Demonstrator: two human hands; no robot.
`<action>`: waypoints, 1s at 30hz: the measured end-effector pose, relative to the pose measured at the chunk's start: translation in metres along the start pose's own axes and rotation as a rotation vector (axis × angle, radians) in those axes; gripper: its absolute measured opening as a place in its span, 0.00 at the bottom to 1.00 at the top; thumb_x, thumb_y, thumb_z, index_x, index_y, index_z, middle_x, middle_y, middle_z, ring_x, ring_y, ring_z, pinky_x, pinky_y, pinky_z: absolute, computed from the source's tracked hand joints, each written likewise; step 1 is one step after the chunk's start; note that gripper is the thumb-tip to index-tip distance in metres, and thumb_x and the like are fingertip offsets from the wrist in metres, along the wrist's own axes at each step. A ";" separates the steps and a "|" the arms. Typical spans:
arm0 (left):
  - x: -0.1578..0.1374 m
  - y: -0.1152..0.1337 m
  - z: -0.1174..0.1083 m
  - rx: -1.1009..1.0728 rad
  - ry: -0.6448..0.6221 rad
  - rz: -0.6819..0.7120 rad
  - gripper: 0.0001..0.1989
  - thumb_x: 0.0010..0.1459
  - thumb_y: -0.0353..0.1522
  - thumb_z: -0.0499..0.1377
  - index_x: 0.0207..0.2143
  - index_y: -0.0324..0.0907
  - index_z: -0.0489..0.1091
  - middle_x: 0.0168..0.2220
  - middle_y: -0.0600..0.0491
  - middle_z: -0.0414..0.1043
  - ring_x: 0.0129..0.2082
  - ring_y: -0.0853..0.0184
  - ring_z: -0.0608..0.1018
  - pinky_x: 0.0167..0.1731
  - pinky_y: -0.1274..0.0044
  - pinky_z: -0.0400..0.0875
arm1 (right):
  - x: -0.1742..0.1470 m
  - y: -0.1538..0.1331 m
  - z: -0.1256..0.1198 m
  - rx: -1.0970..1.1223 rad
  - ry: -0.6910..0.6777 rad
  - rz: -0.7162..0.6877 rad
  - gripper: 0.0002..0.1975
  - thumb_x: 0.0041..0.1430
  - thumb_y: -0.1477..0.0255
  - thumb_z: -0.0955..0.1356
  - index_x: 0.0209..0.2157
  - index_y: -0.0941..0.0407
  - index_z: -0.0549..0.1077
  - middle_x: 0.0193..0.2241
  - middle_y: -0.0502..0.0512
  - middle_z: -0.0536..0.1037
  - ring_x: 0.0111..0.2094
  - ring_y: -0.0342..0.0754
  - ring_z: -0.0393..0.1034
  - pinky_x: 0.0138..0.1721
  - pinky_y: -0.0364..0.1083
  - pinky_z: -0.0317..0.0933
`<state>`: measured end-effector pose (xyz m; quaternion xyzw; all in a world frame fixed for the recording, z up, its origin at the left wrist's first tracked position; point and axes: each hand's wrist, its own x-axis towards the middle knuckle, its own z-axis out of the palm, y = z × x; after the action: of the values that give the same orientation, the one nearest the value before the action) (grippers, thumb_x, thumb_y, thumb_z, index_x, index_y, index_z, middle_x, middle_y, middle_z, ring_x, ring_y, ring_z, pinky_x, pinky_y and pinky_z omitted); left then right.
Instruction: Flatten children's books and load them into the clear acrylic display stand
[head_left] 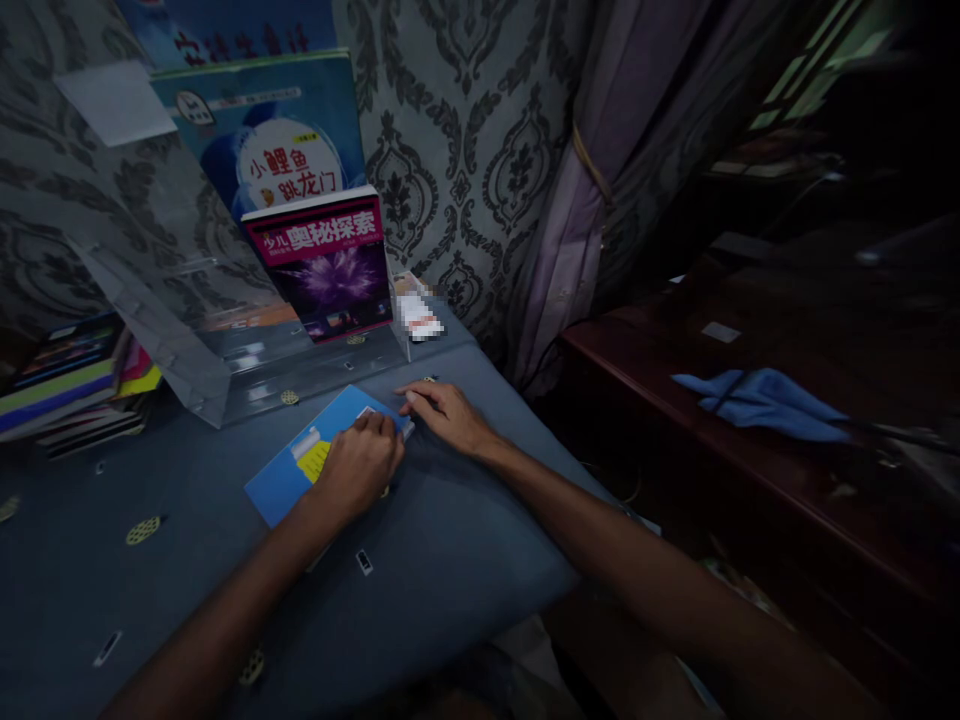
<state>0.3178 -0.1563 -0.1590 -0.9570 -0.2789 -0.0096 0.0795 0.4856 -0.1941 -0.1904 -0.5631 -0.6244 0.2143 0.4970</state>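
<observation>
A blue book (292, 470) with a yellow and white patch on its cover lies at a slant on the grey patterned tablecloth. On top of its right half rests my left hand (364, 455), closed, with the fingers bent and pressed together. Its fingertips are hidden, so I cannot tell what, if anything, is in them. Beside the book's right corner is my right hand (448, 418), palm down, fingers stretched out, holding nothing visible. Its index finger and thumb point at that corner; whether they touch it I cannot tell.
Behind, a clear stepped rack (202, 395) holds a purple book (337, 275) and a larger blue book (289, 130). Several books (75, 385) are stacked at left. A dark red table (645, 370) with a blue cloth (765, 400) stands right, past the table edge.
</observation>
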 end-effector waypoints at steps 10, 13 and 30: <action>-0.002 0.004 0.000 0.036 -0.011 0.011 0.14 0.68 0.31 0.49 0.44 0.31 0.71 0.43 0.38 0.74 0.46 0.54 0.77 0.39 0.70 0.75 | -0.002 -0.004 0.000 -0.132 -0.076 -0.016 0.15 0.67 0.72 0.61 0.42 0.56 0.79 0.33 0.54 0.82 0.36 0.48 0.75 0.40 0.45 0.64; -0.002 0.004 0.000 0.026 -0.029 0.013 0.14 0.68 0.31 0.49 0.45 0.31 0.71 0.44 0.37 0.73 0.47 0.54 0.77 0.39 0.69 0.75 | -0.003 -0.005 0.000 -0.195 -0.088 -0.051 0.15 0.68 0.72 0.61 0.39 0.56 0.79 0.34 0.55 0.81 0.37 0.48 0.74 0.40 0.45 0.63; -0.003 0.004 0.020 0.043 0.149 0.028 0.11 0.64 0.30 0.56 0.43 0.31 0.73 0.44 0.36 0.75 0.47 0.52 0.77 0.42 0.65 0.76 | 0.050 0.012 0.034 -0.258 -0.290 -0.173 0.16 0.67 0.73 0.61 0.51 0.53 0.76 0.51 0.56 0.79 0.54 0.51 0.71 0.57 0.52 0.61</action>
<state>0.3168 -0.1581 -0.1797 -0.9555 -0.2589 -0.0739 0.1205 0.4682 -0.1353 -0.1955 -0.5298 -0.7576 0.1679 0.3422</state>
